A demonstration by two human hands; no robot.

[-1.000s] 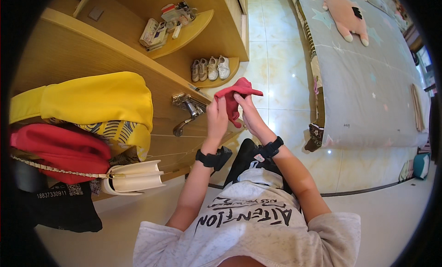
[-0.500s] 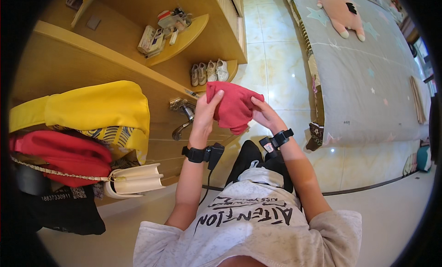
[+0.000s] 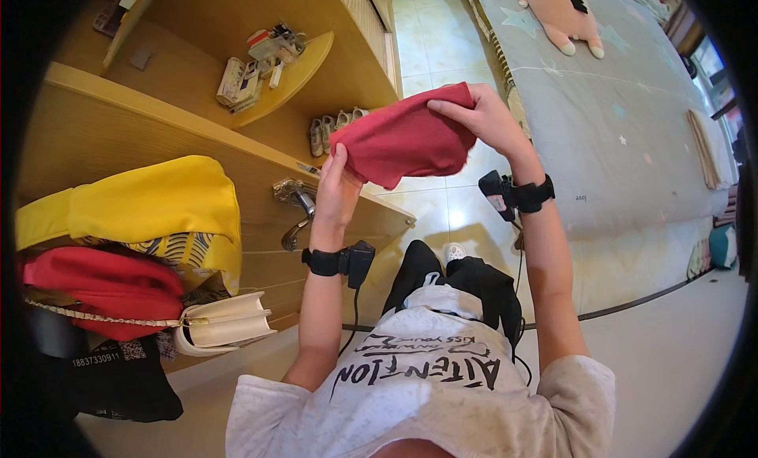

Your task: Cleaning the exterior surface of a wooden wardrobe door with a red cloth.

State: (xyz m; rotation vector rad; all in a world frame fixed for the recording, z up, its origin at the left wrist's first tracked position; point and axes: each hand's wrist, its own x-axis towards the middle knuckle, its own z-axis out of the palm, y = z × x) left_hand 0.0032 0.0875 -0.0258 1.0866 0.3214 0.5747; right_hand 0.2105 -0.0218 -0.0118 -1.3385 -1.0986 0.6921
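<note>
A red cloth is stretched between my two hands in front of me, its lower edge hanging loose. My left hand grips its left end, thumb on the near face and fingers hidden behind. At the upper right corner, my right hand is closed on the fabric with the thumb laid across it. Black straps with small dark devices circle both my wrists. Behind the cloth's left end, white shoes on a low shelf are partly covered.
Left of me is a wooden door with a metal handle. Yellow clothing, a red garment, a cream handbag and a black bag hang there. Shelves hold small items. At right, a bed bears a pink plush toy.
My right hand has moved up and to the right, drawing the bunched red cloth out wider. The left hand stays on its left end. A white shoe now shows below me.
</note>
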